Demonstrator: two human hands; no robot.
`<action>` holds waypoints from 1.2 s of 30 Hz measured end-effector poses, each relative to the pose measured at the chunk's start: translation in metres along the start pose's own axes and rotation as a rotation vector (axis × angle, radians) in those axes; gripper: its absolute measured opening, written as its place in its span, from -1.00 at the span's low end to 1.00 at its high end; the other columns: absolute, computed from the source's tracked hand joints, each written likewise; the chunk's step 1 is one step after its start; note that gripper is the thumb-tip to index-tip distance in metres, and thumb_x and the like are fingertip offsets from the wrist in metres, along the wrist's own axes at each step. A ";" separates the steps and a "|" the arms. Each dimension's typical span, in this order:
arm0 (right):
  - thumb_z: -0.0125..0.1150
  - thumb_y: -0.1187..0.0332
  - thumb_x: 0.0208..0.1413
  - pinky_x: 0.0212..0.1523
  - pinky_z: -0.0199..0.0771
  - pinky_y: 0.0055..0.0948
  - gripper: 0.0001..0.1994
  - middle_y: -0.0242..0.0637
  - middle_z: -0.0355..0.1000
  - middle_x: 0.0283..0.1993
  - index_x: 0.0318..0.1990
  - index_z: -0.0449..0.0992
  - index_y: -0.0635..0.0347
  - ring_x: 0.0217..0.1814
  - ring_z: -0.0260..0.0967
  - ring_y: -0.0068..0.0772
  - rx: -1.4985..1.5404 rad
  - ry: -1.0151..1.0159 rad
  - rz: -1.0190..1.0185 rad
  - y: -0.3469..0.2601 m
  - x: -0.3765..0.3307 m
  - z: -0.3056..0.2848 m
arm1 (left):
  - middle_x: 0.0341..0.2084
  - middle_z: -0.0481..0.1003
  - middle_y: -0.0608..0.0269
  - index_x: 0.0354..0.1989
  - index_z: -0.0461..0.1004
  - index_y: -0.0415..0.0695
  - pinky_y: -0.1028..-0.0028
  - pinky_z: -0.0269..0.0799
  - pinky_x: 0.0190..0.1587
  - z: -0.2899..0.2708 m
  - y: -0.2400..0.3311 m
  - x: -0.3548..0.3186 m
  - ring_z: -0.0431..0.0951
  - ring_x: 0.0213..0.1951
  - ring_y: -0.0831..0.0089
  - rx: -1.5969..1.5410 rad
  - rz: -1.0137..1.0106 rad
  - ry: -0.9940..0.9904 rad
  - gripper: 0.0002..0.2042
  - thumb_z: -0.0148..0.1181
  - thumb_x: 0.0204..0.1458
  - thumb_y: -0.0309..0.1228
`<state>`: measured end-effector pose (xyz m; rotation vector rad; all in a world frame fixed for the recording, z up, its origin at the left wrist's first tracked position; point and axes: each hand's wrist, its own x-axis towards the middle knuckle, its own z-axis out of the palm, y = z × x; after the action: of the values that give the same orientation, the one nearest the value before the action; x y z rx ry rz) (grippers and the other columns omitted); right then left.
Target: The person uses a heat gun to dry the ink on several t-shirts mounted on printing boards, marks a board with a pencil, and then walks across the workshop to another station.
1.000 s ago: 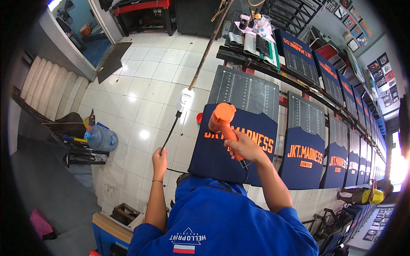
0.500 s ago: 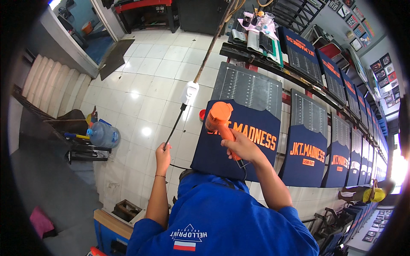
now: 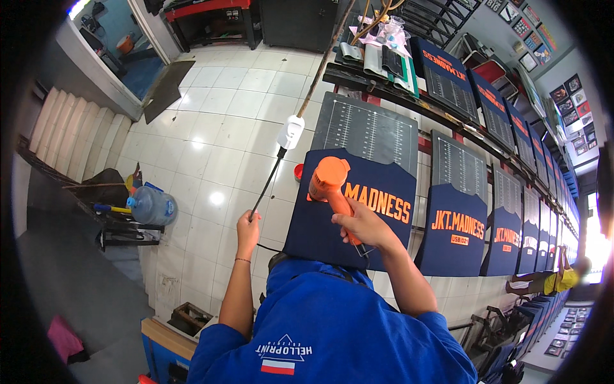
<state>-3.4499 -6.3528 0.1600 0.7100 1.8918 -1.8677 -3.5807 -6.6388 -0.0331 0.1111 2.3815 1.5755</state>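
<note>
An orange hair dryer is gripped by its handle in my right hand, its wide head just above the left part of the orange lettering on a navy shirt panel. That panel lies over a dark board with ruled scales, right in front of me. My left hand, out to the left, is closed round a black cord. The cord runs up to a white power socket hanging from a long brown line. Part of the print is hidden under the dryer.
More boards with navy printed panels run off to the right in a row, with a second row behind. Beyond my board a rail holds rolls and tools. A water jug is at left. A person in yellow stands far right.
The dryer has shifted slightly right over the panel and covers more of the first letters. The whole view has tilted a little. Both hands keep their grip.
</note>
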 end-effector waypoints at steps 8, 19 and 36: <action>0.17 0.29 0.21 -0.47 0.55 -0.53 -0.60 -0.33 0.41 -0.37 0.09 0.30 0.35 -0.51 0.40 -0.58 0.006 0.011 -0.008 0.002 -0.004 -0.006 | -0.58 0.42 0.08 -0.42 0.42 -0.26 0.27 0.30 -0.36 0.064 -0.045 -0.007 0.40 -0.49 0.26 -0.004 -0.088 0.134 -0.69 -0.08 0.27 -0.29; 0.16 0.29 0.22 -0.51 0.50 -0.49 -0.56 -0.29 0.38 -0.35 0.11 0.24 0.42 -0.51 0.41 -0.54 0.017 0.126 -0.129 -0.006 0.025 -0.021 | -0.20 0.53 -0.24 -0.09 0.48 -0.37 0.15 0.40 -0.03 0.105 -0.008 -0.034 0.52 -0.10 -0.12 0.079 0.038 0.056 -0.62 -0.15 0.31 -0.27; 0.14 0.28 0.24 -0.46 0.54 -0.50 -0.62 -0.33 0.40 -0.31 0.08 0.29 0.33 -0.49 0.39 -0.57 0.051 0.030 -0.015 0.003 0.005 -0.014 | -0.01 0.48 -0.32 0.07 0.43 -0.44 0.18 0.33 0.18 0.100 -0.008 -0.025 0.45 0.10 -0.16 0.102 -0.109 -0.125 -0.53 -0.18 0.32 -0.23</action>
<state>-3.4513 -6.3384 0.1549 0.7457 1.8790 -1.9311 -3.5285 -6.5588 -0.0723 0.0962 2.3287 1.3581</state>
